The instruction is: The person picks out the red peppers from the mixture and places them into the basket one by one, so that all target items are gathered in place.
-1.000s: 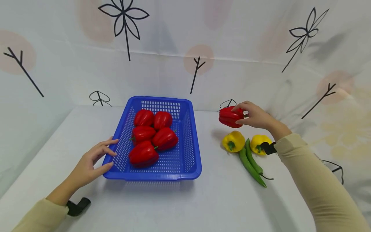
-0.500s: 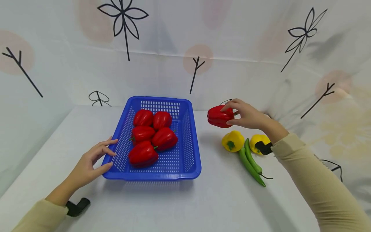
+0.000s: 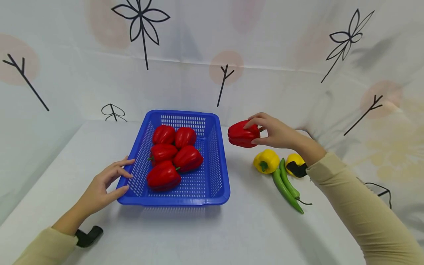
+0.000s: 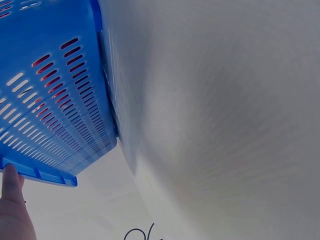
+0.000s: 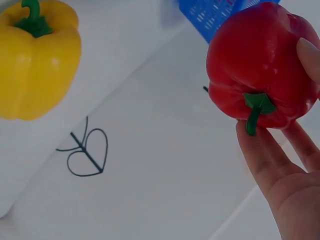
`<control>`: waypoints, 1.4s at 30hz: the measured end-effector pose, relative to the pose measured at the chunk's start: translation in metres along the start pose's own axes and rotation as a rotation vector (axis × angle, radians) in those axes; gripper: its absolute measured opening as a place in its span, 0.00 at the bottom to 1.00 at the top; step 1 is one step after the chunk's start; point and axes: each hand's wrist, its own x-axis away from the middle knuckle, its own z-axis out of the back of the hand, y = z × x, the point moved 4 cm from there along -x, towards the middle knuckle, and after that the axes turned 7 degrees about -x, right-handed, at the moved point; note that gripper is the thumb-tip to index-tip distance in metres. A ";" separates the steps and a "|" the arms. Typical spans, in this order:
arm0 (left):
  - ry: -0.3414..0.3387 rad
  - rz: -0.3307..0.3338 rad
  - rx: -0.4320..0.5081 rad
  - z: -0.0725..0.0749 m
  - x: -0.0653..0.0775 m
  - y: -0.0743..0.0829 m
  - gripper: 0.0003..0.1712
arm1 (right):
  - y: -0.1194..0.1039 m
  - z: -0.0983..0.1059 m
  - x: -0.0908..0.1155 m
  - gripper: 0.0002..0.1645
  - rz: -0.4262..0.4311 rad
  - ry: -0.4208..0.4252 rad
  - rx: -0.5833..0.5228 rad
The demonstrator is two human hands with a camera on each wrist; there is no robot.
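Observation:
A red bell pepper [image 3: 243, 134] is held in the air by my right hand [image 3: 273, 130], thumb and fingers on opposite sides of it. In the right wrist view the pepper's green stem [image 5: 257, 111] points back toward the wrist. My left hand [image 3: 102, 187] rests on the left rim of a blue plastic basket [image 3: 218, 198], its fingertips reaching over the edge. Inside the basket, toward the left, lie several red bell peppers [image 3: 163, 176]. The left wrist view shows the slotted outer wall of the basket [image 4: 55, 100] and one finger [image 4: 11, 182] touching the rim.
Right of the basket, a yellow bell pepper [image 3: 266, 161] and two long green chili peppers [image 3: 287, 187] lie on the white table [image 3: 185, 235]. A second yellow bell pepper [image 3: 294, 159] is partly hidden by the black wrist strap. A patterned cloth [image 3: 185, 81] hangs behind.
My right hand has carried the red bell pepper leftward, closer to the basket's right rim. The left hand, the basket and the peppers in it have stayed in place.

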 end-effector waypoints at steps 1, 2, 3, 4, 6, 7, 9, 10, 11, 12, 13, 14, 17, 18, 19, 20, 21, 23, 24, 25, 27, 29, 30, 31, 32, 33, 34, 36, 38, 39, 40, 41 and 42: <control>0.000 0.001 -0.001 0.000 0.000 0.000 0.18 | -0.002 -0.001 0.000 0.27 0.005 -0.003 0.003; -0.001 0.000 -0.001 0.000 0.000 0.000 0.17 | -0.004 -0.002 -0.001 0.27 0.011 -0.009 0.007; -0.001 0.000 -0.002 0.000 0.000 0.000 0.17 | -0.006 -0.002 -0.001 0.27 0.019 -0.015 0.012; -0.001 0.001 -0.004 0.000 0.000 0.000 0.17 | -0.008 -0.003 -0.001 0.26 0.026 -0.022 0.016; -0.001 0.001 -0.005 0.000 0.000 0.000 0.17 | -0.012 -0.005 -0.002 0.26 0.042 -0.034 0.020; -0.002 0.002 -0.005 0.000 0.000 0.000 0.17 | -0.015 -0.006 -0.002 0.26 0.052 -0.041 0.019; -0.001 0.006 -0.004 0.000 0.000 0.000 0.17 | -0.019 -0.008 -0.003 0.26 0.073 -0.051 0.017; -0.001 0.008 -0.006 0.000 0.000 0.000 0.18 | -0.022 -0.009 -0.003 0.26 0.082 -0.056 0.014; 0.000 0.009 -0.007 0.000 0.000 0.000 0.18 | -0.024 -0.010 -0.004 0.26 0.091 -0.061 0.011; 0.001 0.010 -0.006 0.000 0.000 0.001 0.17 | -0.026 -0.011 -0.004 0.26 0.100 -0.065 0.011; 0.001 0.012 -0.005 0.000 0.000 0.001 0.18 | -0.028 -0.012 -0.004 0.27 0.107 -0.070 0.011; 0.002 0.011 -0.002 0.000 0.000 0.002 0.17 | -0.030 -0.013 -0.005 0.27 0.112 -0.075 0.012; 0.005 0.007 0.005 0.000 -0.001 0.004 0.17 | -0.036 -0.016 -0.006 0.27 0.127 -0.089 0.007; 0.005 0.006 0.006 0.000 -0.001 0.004 0.17 | -0.037 -0.018 -0.007 0.26 0.133 -0.094 0.006; 0.005 0.006 0.006 0.000 -0.001 0.005 0.17 | -0.039 -0.019 -0.007 0.26 0.139 -0.100 0.004; 0.006 0.008 0.004 0.000 -0.001 0.005 0.17 | -0.040 -0.020 -0.008 0.26 0.146 -0.106 0.004; 0.005 0.010 0.002 0.001 -0.001 0.004 0.17 | -0.042 -0.021 -0.009 0.26 0.154 -0.113 0.003; 0.003 0.016 -0.005 0.000 -0.001 0.003 0.17 | -0.045 -0.024 -0.010 0.26 0.167 -0.125 0.009; 0.001 0.018 -0.007 0.000 -0.001 0.002 0.17 | -0.046 -0.026 -0.011 0.27 0.175 -0.132 0.009; 0.000 0.019 -0.009 0.000 -0.001 0.002 0.17 | -0.047 -0.027 -0.012 0.26 0.181 -0.141 0.008; -0.002 0.019 -0.011 0.000 -0.001 0.000 0.17 | -0.050 -0.030 -0.013 0.26 0.198 -0.156 0.007; -0.002 0.017 -0.010 0.000 0.000 0.000 0.17 | -0.053 -0.033 -0.015 0.26 0.215 -0.176 -0.001; -0.001 0.017 -0.009 0.000 -0.001 0.000 0.17 | -0.054 -0.034 -0.016 0.26 0.224 -0.187 0.000; 0.000 0.017 -0.008 -0.001 -0.001 0.000 0.17 | -0.055 -0.036 -0.018 0.25 0.230 -0.196 0.003; 0.001 0.017 -0.006 -0.001 -0.001 0.000 0.17 | -0.056 -0.037 -0.019 0.25 0.237 -0.206 0.007; 0.002 0.016 -0.004 -0.001 -0.001 0.001 0.17 | -0.057 -0.039 -0.020 0.25 0.241 -0.215 0.009; 0.003 0.014 0.000 -0.001 -0.001 0.002 0.17 | -0.058 -0.040 -0.022 0.25 0.245 -0.225 0.009; 0.004 0.010 0.005 -0.001 -0.001 0.002 0.17 | -0.060 -0.042 -0.025 0.25 0.252 -0.240 0.018; 0.005 0.008 0.008 -0.001 -0.001 0.002 0.17 | -0.063 -0.045 -0.029 0.25 0.262 -0.259 0.020; 0.005 0.008 0.008 -0.001 -0.001 0.002 0.17 | -0.065 -0.046 -0.031 0.24 0.266 -0.270 0.021; 0.004 0.009 0.007 -0.001 -0.001 0.002 0.17 | -0.067 -0.047 -0.032 0.24 0.271 -0.282 0.025; 0.003 0.010 0.005 -0.001 -0.001 0.001 0.17 | -0.069 -0.048 -0.034 0.24 0.277 -0.295 0.027; 0.003 0.011 0.003 -0.001 -0.001 0.001 0.17 | -0.071 -0.049 -0.036 0.24 0.284 -0.309 0.027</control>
